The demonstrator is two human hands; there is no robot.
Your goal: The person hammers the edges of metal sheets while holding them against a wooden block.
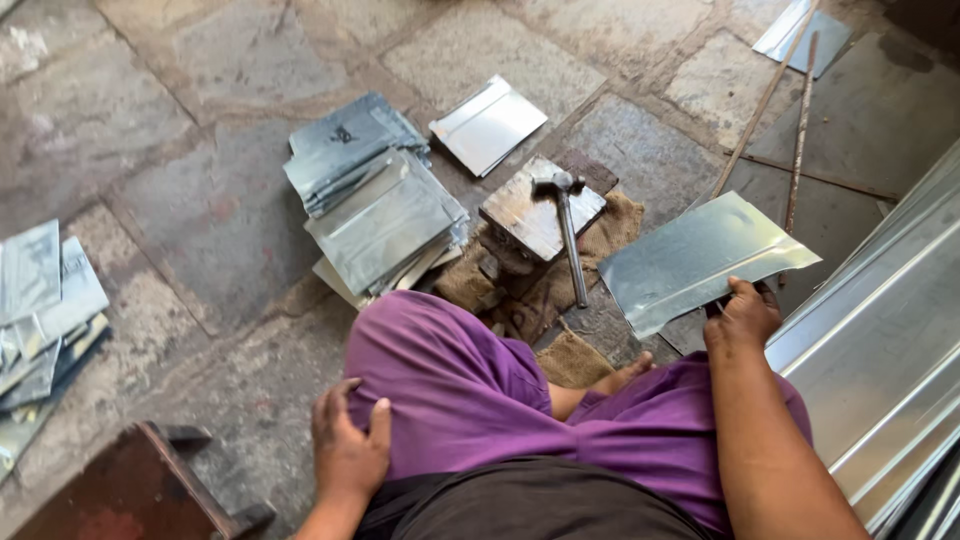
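Right hand [742, 318] clamped on metal sheet [690, 262] edge; left hand [347, 442] open, flat on purple trouser knee [440, 380]; hammer [567, 232] nearby on floor [200, 200].

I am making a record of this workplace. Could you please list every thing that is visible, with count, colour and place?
bent metal sheet: one, silver, on the floor at right, held at its near edge
hammer: one, dark handle, lying on the metal block
metal block: one, grey, on brown sacking, centre
sheet stack: one pile, silver-grey, left of the block
single sheet: one, silver, behind the block
left pile: one, silver, far left
rods: two, rusty, upper right
long panels: several, silver, right edge
stool: one, dark brown, bottom left
left hand: on purple trouser knee
right hand: gripping the bent sheet
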